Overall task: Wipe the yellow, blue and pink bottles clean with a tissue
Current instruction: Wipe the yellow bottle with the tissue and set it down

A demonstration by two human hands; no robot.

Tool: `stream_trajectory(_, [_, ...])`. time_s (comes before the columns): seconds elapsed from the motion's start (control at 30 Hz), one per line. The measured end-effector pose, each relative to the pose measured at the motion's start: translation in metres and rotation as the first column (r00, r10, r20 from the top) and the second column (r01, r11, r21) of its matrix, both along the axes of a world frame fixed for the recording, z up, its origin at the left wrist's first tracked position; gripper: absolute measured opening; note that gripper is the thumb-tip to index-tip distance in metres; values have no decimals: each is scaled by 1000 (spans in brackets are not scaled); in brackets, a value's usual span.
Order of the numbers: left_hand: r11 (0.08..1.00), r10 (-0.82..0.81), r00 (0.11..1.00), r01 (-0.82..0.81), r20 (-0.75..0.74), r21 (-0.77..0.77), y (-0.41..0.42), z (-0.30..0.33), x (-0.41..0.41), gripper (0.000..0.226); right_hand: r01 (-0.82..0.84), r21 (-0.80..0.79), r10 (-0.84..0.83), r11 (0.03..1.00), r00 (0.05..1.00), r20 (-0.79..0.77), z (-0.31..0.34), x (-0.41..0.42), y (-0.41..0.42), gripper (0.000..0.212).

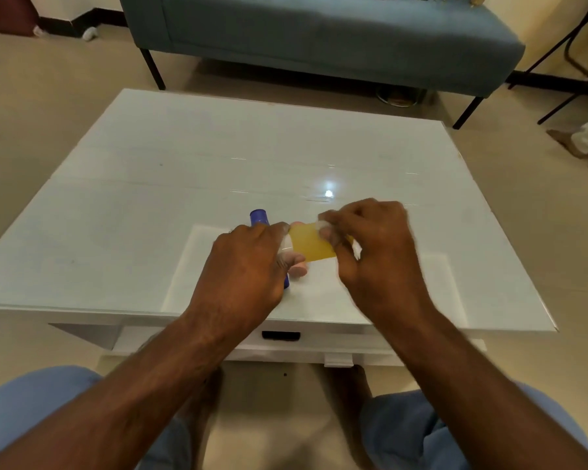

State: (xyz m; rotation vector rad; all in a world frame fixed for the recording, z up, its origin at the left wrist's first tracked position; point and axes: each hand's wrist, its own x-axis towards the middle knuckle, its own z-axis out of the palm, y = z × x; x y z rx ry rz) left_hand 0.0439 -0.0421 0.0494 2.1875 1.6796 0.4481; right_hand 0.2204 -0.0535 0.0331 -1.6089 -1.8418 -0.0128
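Note:
The yellow bottle (311, 245) is held sideways above the white table (150, 198), between both hands. My left hand (248, 266) grips its left end. My right hand (370, 245) curls round its right end, and a bit of white tissue (323, 226) shows under the fingers. The blue bottle (259, 217) lies on the table behind my left hand, mostly hidden by it. Only a small part of the pink bottle (299, 268) shows below the yellow one, next to my left thumb.
A white sheet (404, 293) lies flat on the table under the hands. A grey-blue sofa (319, 35) stands beyond the table. Black metal legs (571, 56) stand at the far right, and another person's foot (577, 147) rests on the floor there.

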Motion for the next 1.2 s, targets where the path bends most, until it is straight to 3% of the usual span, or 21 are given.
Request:
stream_trajectory(0.1, [1000, -1, 1000, 1, -24, 0, -1, 1, 2, 46, -167, 13, 166, 986, 985, 43, 0, -24, -12, 29])
stream_trajectory(0.2, [1000, 16, 1000, -16, -6, 24, 2, 4, -2, 46, -15, 74, 10, 997, 998, 69, 3, -3, -1, 21])
stream_trajectory(0.3, [996, -3, 1000, 1, 20, 86, 3, 5, -5, 45, 107, 63, -107, 992, 994, -6, 1, 16, 6, 17])
stream_trajectory(0.47, [999, 27, 999, -28, 20, 25, 4, 1, -2, 49, -117, 55, 115, 992, 992, 45, -4, -19, -12, 28])
stream_trajectory(0.67, [994, 48, 994, -58, 101, 94, 5, 1, -8, 49, 93, 110, -89, 990, 995, -40, -4, 13, 5, 17])
stream_trajectory(0.83, [998, 58, 996, -58, 61, 11, 6, -3, -9, 55, -109, 69, 106, 992, 993, 41, -7, -16, -9, 24])
stream_trajectory(1.0, [995, 56, 993, -65, 106, 77, 6, -4, -16, 50, 98, 27, -96, 995, 993, -67, -3, 14, 6, 16])
stream_trajectory(1.2, [998, 31, 994, -37, 106, 53, 8, -9, -15, 47, -75, -59, 75, 995, 997, 4, -8, -14, -6, 25])
